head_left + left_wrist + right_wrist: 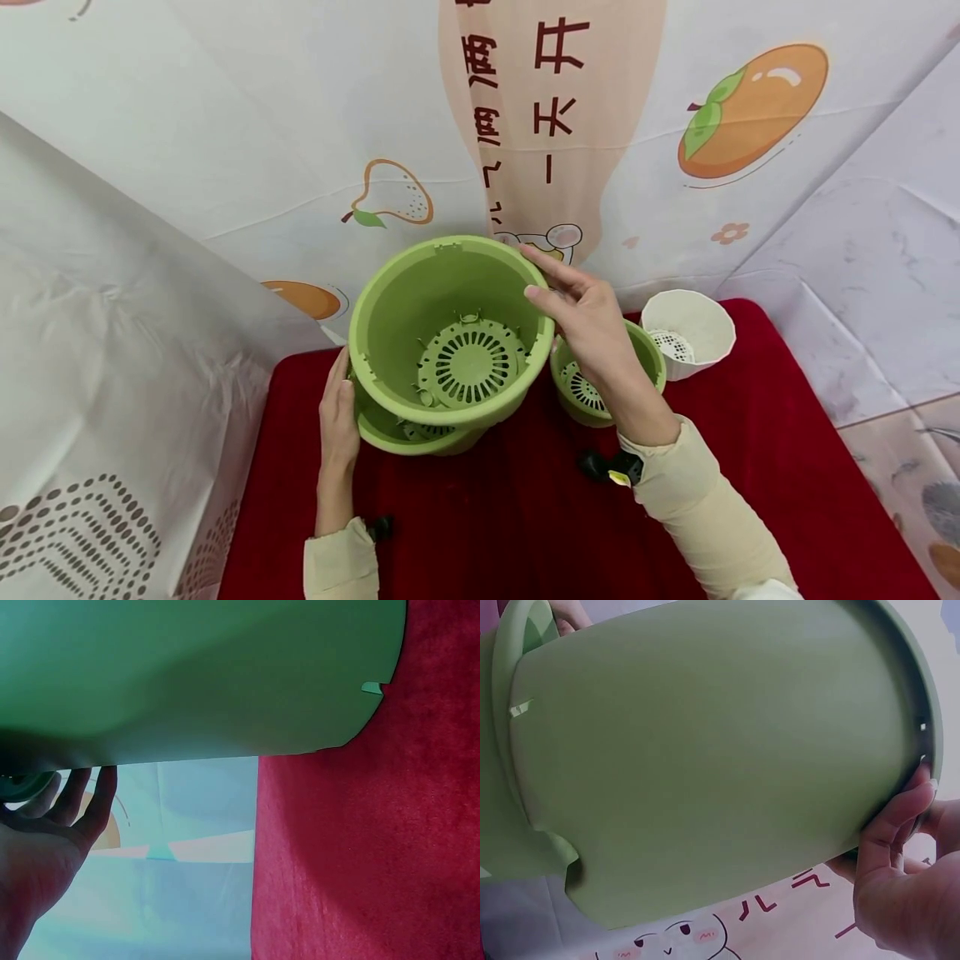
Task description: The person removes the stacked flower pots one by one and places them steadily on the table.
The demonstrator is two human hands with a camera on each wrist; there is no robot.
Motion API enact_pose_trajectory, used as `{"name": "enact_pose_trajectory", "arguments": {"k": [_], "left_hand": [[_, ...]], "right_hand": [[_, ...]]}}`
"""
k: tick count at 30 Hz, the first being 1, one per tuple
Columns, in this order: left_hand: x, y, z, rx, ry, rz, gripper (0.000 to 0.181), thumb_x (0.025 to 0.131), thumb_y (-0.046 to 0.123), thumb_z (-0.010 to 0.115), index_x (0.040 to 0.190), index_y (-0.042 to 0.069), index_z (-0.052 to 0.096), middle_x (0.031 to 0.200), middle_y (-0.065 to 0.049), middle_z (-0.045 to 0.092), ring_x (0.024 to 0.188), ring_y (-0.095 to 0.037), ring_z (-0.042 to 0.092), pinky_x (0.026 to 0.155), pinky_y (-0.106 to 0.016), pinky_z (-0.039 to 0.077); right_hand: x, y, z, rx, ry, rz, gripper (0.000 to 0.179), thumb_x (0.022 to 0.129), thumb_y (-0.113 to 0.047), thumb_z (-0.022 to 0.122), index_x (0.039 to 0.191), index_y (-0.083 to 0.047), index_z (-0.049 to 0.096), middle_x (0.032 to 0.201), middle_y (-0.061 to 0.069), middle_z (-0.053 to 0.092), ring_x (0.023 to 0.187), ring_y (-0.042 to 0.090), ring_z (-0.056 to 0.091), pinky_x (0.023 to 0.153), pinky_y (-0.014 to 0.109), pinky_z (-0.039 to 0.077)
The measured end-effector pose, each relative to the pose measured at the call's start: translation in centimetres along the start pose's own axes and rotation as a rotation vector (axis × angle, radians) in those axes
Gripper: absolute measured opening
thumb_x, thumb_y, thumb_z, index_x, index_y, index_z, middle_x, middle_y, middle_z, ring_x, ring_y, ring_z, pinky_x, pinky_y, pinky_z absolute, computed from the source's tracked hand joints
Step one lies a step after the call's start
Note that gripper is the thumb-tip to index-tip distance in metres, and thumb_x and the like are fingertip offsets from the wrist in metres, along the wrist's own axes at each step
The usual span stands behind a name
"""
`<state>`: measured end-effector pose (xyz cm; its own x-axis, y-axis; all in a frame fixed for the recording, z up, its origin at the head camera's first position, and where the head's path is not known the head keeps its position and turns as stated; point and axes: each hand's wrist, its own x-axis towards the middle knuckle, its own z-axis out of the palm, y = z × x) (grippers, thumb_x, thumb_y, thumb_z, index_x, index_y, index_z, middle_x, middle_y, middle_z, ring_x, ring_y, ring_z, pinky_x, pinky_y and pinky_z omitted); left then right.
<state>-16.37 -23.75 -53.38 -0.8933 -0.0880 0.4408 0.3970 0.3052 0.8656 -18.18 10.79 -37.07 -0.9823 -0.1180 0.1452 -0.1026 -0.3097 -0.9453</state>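
Note:
A large green flower pot (450, 283) with a round slotted grid in its bottom is tilted toward me. My right hand (588, 321) pinches its rim on the right, thumb inside and fingers outside; in the right wrist view the fingers (892, 832) curl at the rim. Beneath it, a second green flower pot (382, 433) is mostly hidden, its front rim and part of a slotted bottom showing. My left hand (341, 417) lies along the left outside of the pots, fingers nearly straight; the left wrist view shows fingertips (109, 776) against a green wall.
Right of the large pots, a smaller green pot (648, 354) stands partly behind my right forearm. Beside it is a white pot (705, 325) with a perforated bottom. All are on a red cloth-covered table (480, 533), with a printed fabric backdrop (300, 125) close behind.

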Motion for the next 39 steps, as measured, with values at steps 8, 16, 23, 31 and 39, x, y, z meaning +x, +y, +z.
{"name": "enact_pose_trajectory", "arguments": {"k": [8, 16, 23, 31, 39], "left_hand": [[0.2, 1.3, 0.0, 0.017, -0.009, -0.017, 0.046, 0.106, 0.004, 0.030, 0.151, -0.004, 0.035, 0.156, -0.021, 0.033, 0.146, -0.035, 0.026, 0.114, -0.022, 0.022], [0.3, 3.6, 0.3, 0.009, -0.017, -0.001, 0.045, 0.106, 0.005, 0.032, 0.148, -0.012, 0.035, 0.153, -0.029, 0.032, 0.143, -0.044, 0.025, 0.112, -0.020, 0.023], [0.3, 1.4, 0.0, 0.005, -0.017, 0.000, 0.046, 0.107, 0.009, 0.032, 0.151, -0.004, 0.036, 0.155, -0.024, 0.033, 0.145, -0.036, 0.026, 0.114, -0.022, 0.023], [0.6, 2.4, -0.1, 0.011, -0.026, -0.027, 0.045, 0.105, 0.002, 0.032, 0.149, -0.009, 0.035, 0.155, -0.026, 0.033, 0.144, -0.040, 0.025, 0.113, -0.020, 0.024], [0.8, 3.4, -0.1, 0.023, -0.040, -0.028, 0.045, 0.104, 0.000, 0.032, 0.148, -0.012, 0.033, 0.154, -0.027, 0.032, 0.144, -0.041, 0.026, 0.112, -0.019, 0.025]], "right_hand": [[-0.6, -0.2, -1.0, 0.000, 0.031, 0.012, 0.046, 0.096, -0.003, 0.062, 0.141, -0.009, 0.057, 0.140, 0.009, 0.057, 0.053, 0.005, 0.059, 0.039, 0.018, 0.042], [-1.2, -0.3, -1.9, 0.055, 0.023, 0.021, 0.047, 0.095, -0.003, 0.064, 0.141, -0.006, 0.056, 0.140, 0.014, 0.057, 0.074, 0.010, 0.068, 0.049, 0.019, 0.051], [-1.9, -0.6, -2.7, 0.068, 0.013, 0.027, 0.048, 0.096, -0.002, 0.063, 0.143, -0.005, 0.054, 0.141, 0.014, 0.056, 0.102, 0.020, 0.069, 0.072, 0.036, 0.056], [-2.8, -0.3, -3.5, 0.053, 0.015, 0.038, 0.047, 0.097, 0.001, 0.060, 0.143, -0.003, 0.053, 0.139, 0.012, 0.058, 0.113, 0.020, 0.065, 0.083, 0.041, 0.053], [-3.9, -0.1, -4.6, 0.071, 0.031, 0.048, 0.046, 0.097, 0.000, 0.060, 0.142, -0.004, 0.054, 0.134, 0.009, 0.062, 0.107, 0.019, 0.068, 0.079, 0.039, 0.055]]}}
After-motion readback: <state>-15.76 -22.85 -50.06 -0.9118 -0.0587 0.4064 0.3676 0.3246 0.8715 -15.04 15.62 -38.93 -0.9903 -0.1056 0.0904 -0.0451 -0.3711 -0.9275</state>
